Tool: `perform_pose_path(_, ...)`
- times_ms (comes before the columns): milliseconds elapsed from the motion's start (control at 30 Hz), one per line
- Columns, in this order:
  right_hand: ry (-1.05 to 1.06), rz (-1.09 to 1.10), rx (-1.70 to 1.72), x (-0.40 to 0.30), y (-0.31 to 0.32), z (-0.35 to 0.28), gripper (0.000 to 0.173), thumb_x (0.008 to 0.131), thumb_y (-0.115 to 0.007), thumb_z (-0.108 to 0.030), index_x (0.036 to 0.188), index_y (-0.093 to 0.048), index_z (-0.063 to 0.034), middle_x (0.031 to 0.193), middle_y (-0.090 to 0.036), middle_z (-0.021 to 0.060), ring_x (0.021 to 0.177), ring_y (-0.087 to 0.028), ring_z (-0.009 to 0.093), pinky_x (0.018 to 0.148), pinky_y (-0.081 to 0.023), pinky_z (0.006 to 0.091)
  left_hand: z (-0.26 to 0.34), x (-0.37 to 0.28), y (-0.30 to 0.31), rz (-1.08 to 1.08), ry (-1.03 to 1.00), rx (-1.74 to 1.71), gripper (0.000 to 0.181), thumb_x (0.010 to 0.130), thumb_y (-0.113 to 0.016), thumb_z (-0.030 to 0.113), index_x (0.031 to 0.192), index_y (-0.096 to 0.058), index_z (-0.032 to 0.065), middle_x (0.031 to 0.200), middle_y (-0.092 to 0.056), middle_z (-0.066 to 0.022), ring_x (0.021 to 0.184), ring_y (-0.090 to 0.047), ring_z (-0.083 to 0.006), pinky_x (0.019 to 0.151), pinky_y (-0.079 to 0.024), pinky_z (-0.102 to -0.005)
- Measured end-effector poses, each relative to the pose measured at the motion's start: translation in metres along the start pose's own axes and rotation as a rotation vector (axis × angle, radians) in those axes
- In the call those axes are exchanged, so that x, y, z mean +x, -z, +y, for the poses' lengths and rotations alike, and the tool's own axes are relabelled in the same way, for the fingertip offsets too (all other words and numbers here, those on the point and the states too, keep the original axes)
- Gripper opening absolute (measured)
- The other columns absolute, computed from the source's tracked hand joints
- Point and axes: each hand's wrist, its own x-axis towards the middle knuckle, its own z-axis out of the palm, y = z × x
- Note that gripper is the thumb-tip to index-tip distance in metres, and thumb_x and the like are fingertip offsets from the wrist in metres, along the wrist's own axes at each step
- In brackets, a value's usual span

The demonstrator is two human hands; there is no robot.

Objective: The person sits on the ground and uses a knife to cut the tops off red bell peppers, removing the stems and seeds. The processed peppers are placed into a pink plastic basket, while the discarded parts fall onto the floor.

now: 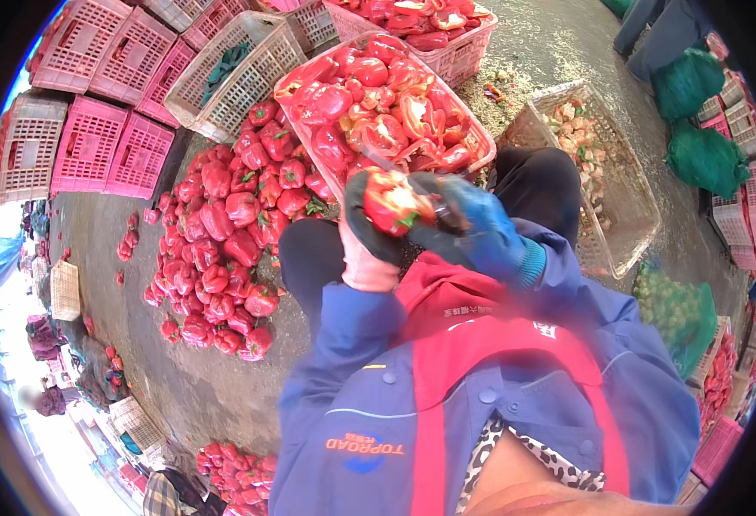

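Note:
My left hand, in a pink and black work glove, holds a red bell pepper that is cut open, its green stem towards me. My right hand, in a blue and black glove, is closed around the dark handle of a knife beside the pepper; the blade is blurred and mostly hidden. Just beyond my hands, a pink plastic crate holds cut, opened red peppers. A large heap of whole red bell peppers lies on the floor to the left.
At right, a dirty white crate holds pepper cores. A beige crate and stacked pink crates stand at upper left. Another pink crate has cut peppers. Green mesh sacks lie at right. A person's legs show at upper right.

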Motion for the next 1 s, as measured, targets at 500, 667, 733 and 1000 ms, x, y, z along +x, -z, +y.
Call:
perform_pose_path(500,-0.905,-0.319,1.028,-0.001,0.029,-0.004,0.035,0.076,-0.071,-0.013,0.109,-0.06,-0.008,0.067,-0.056,0.0008,0.047,-0.05,0.01,0.042,-0.036,0.0238,-0.022,0.001,0.032,-0.269,0.266,0.026,0.034,0.091,-0.061,0.009,0.123,-0.053,0.001,0.116,-0.062,-0.0166,0.109,-0.063,-0.0291,0.091,-0.054,-0.0409)
perform_pose_path(667,-0.587,0.331,0.38,0.004,0.113,0.058,0.05,0.081,-0.074,-0.012,0.127,-0.057,-0.0032,0.093,-0.07,0.007,0.066,-0.059,0.011,0.057,-0.047,0.0245,0.008,0.008,0.045,-0.162,0.254,-0.222,0.038,0.094,-0.056,0.033,0.113,-0.059,0.0001,0.112,-0.065,-0.0208,0.103,-0.064,-0.0351,0.091,-0.053,-0.0424)
perform_pose_path(733,-0.429,0.345,-0.361,0.018,0.148,0.094,0.057,0.082,-0.075,-0.014,0.134,-0.055,-0.0047,0.104,-0.071,0.0074,0.084,-0.067,0.017,0.074,-0.054,0.0275,0.019,0.016,0.049,-0.076,0.225,-0.203,0.04,0.095,-0.054,0.035,0.115,-0.058,0.0011,0.112,-0.065,-0.0224,0.101,-0.065,-0.0404,0.09,-0.053,-0.0495)
perform_pose_path(1000,-0.077,-0.238,-0.417,0.136,0.035,0.205,0.053,0.076,-0.066,-0.013,0.128,-0.057,-0.0132,0.096,-0.068,0.0206,0.088,-0.067,0.039,0.073,-0.053,0.0471,0.025,0.073,0.037,-0.045,0.251,-0.252,0.039,0.094,-0.056,0.033,0.118,-0.061,0.0024,0.116,-0.067,-0.0148,0.11,-0.062,-0.0335,0.098,-0.049,-0.0488)
